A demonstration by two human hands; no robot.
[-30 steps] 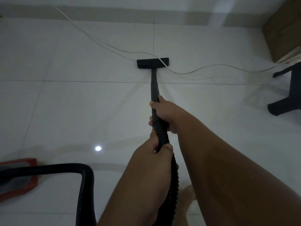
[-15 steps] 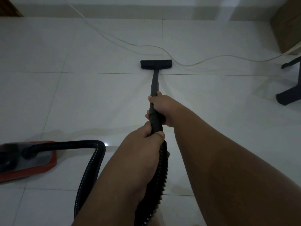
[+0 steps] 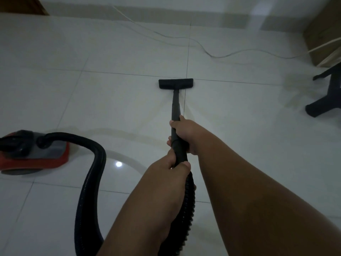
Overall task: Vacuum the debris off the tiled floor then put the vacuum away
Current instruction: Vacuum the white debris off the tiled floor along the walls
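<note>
Both my hands hold the black vacuum wand. My right hand grips it higher up the tube, and my left hand grips just below, where the ribbed black hose begins. The flat black floor nozzle rests on the white tiled floor straight ahead, beside a grout line. The hose loops left to the red and grey vacuum body, which sits on the floor at my left. I cannot make out any debris on the dim tiles.
A thin white cord snakes across the floor beyond the nozzle toward the right. A dark chair or stool leg stands at the right edge, with a brown cardboard box behind it. The wall base runs along the top.
The nozzle has come back toward me, off the white cord and over the grout line. The view has shifted so the red vacuum body and hose loop show more fully at left.
</note>
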